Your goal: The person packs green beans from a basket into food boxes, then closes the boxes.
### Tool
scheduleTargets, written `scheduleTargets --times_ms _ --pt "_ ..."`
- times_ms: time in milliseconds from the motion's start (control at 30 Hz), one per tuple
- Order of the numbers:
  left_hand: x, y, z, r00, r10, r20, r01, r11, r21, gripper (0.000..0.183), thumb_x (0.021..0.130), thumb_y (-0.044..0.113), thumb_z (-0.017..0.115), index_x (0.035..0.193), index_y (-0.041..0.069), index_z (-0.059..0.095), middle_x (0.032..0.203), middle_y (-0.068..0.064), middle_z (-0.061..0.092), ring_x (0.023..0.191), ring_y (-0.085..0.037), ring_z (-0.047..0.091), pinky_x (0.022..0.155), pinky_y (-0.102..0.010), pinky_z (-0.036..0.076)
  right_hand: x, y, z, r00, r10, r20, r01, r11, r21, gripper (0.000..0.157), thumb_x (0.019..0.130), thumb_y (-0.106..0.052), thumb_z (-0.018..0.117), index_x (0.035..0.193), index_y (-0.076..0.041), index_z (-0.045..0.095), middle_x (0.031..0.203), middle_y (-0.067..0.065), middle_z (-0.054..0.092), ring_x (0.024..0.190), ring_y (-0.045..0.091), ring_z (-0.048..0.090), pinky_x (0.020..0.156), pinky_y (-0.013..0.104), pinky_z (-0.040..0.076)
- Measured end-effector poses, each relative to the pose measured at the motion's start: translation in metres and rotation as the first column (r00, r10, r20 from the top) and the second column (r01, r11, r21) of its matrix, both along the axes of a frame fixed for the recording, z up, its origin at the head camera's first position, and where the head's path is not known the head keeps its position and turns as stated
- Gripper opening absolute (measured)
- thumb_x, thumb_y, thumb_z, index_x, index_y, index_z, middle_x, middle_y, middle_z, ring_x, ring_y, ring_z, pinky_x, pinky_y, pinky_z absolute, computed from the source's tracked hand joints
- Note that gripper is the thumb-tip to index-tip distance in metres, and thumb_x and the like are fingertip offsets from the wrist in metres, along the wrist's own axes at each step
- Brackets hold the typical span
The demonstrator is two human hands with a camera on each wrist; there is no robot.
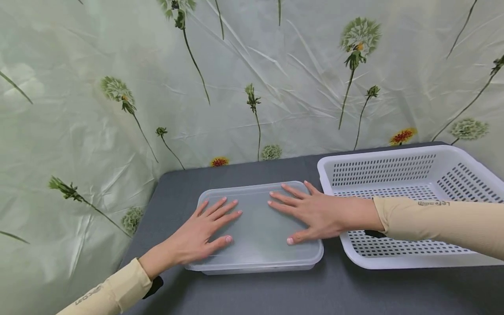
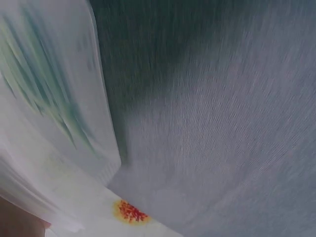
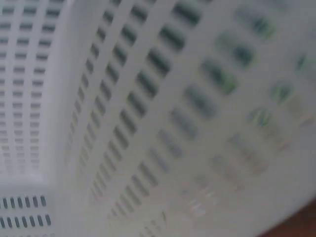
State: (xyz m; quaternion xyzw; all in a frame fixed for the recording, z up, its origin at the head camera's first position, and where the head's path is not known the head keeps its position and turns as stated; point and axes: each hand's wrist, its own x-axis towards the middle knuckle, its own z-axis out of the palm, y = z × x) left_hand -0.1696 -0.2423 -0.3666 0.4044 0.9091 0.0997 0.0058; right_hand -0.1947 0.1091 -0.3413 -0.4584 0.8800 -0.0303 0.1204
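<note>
A translucent plastic storage box [image 1: 256, 227] with its lid on lies flat on the dark cloth. My left hand [image 1: 202, 232] rests on the left part of the lid, fingers straight and spread. On the right part lies my right hand [image 1: 319, 213], also flat with splayed fingers, its wrist over the basket's near left rim. In the left wrist view the box's cloudy side wall [image 2: 74, 94] shows blurred green streaks. Neither hand grips anything.
Right of the box stands a white perforated plastic basket [image 1: 379, 263]; its slotted wall fills the right wrist view. A dark grey cloth [image 1: 252, 291] covers the table. A pale curtain [image 1: 236, 127] printed with dandelions hangs behind and at the left.
</note>
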Motion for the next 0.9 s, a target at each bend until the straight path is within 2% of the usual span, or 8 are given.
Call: scheduleTargets --times_ms 133,267,533,700,900 --pt "0.015 -0.004 0.003 1.000 -0.014 0.022 0.013 1.000 0.015 0.060 0.100 0.053 0.049 0.154 0.035 0.031 0.162 0.008 0.019 0.149 -0.024 0.011 0.111 -0.066 0.007 0.011 0.005 0.006 0.999 0.023 0.034 -0.022 0.999 -0.023 0.097 0.084 -0.081 0.042 0.159 -0.027 0.012 0.165 -0.003 0.002 0.149 0.028 -0.003 0.112 0.064 0.001" --pt "0.021 -0.005 0.005 0.999 -0.033 0.008 0.033 0.999 0.004 0.064 0.097 0.054 0.053 0.154 0.036 0.031 0.162 0.007 0.019 0.149 -0.027 0.011 0.109 -0.069 0.009 0.016 0.007 0.009 0.998 0.027 0.063 -0.024 0.998 -0.056 0.099 0.082 -0.080 0.048 0.159 -0.028 0.014 0.165 -0.003 0.003 0.149 0.030 -0.003 0.112 0.065 0.004" --pt "0.022 -0.005 0.001 0.998 -0.044 -0.035 0.043 0.999 -0.028 0.069 0.094 0.060 0.053 0.155 0.037 0.029 0.163 0.005 0.016 0.149 -0.031 0.010 0.109 -0.069 0.011 0.020 0.006 0.010 0.987 0.007 0.160 0.005 0.997 -0.075 0.106 0.076 -0.082 0.053 0.159 -0.031 0.010 0.165 -0.004 0.000 0.149 0.030 -0.004 0.109 0.070 0.009" --pt "0.022 -0.005 -0.001 0.998 -0.042 -0.048 0.040 0.999 -0.030 0.067 0.095 0.060 0.050 0.155 0.038 0.029 0.163 0.004 0.017 0.149 -0.031 0.010 0.109 -0.068 0.011 0.021 0.006 0.009 0.987 -0.001 0.164 0.014 0.997 -0.073 0.107 0.076 -0.081 0.053 0.160 -0.029 0.011 0.165 -0.003 0.000 0.148 0.031 -0.005 0.109 0.070 0.010" --pt "0.022 -0.005 0.000 0.998 -0.046 -0.049 0.042 0.996 -0.077 0.061 0.100 0.057 0.043 0.156 0.038 0.024 0.164 0.007 0.013 0.149 -0.027 0.006 0.110 -0.068 0.010 0.023 0.007 0.009 0.993 0.019 0.119 -0.015 0.999 -0.029 0.101 0.080 -0.083 0.044 0.159 -0.028 0.012 0.165 -0.004 0.000 0.148 0.031 -0.008 0.111 0.067 0.005"
